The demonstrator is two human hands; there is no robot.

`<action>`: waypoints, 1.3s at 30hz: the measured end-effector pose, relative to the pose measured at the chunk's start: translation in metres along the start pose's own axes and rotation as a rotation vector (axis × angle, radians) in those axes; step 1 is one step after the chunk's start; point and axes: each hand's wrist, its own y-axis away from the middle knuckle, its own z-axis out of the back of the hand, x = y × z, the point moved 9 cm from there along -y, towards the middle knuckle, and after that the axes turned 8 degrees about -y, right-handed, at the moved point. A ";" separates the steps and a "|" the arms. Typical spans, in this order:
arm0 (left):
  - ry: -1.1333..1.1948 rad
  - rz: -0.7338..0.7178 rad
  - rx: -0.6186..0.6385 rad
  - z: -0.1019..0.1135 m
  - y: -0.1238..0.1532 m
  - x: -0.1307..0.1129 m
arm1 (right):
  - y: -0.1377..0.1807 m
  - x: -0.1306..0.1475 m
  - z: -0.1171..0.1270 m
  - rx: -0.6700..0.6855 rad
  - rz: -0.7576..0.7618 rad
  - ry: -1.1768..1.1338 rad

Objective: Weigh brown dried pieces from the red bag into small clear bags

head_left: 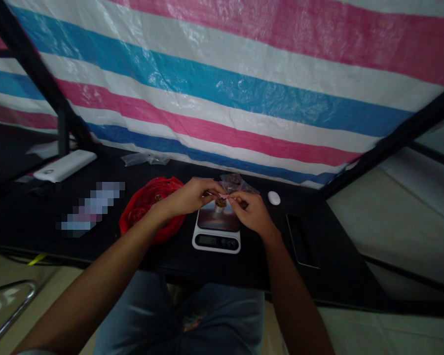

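Note:
Both hands meet above a white kitchen scale with a dark, shiny plate. Between their fingertips is the pinkish top edge of a small clear plastic bag that seems to have brown bits in it. My left hand comes in from the left and pinches one side of this edge. The other side is pinched by my right hand. Below the fingers, the bag's lower part is over the scale plate; whether it rests there I cannot tell. The scale's display is too dim to read.
Left of the scale sits a red plastic bag, opened like a bowl. Filled clear bags lie behind my hands. A white oval object and a dark phone are on the right. A white box-shaped device lies far left.

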 end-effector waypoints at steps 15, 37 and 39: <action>-0.437 0.433 0.435 0.028 0.074 0.072 | 0.000 -0.002 0.001 -0.026 0.007 0.061; -0.497 0.308 0.409 0.011 0.068 0.071 | 0.000 -0.003 -0.001 -0.006 0.007 0.079; -0.490 0.302 0.410 0.014 0.068 0.070 | 0.000 -0.002 0.000 -0.007 0.010 0.072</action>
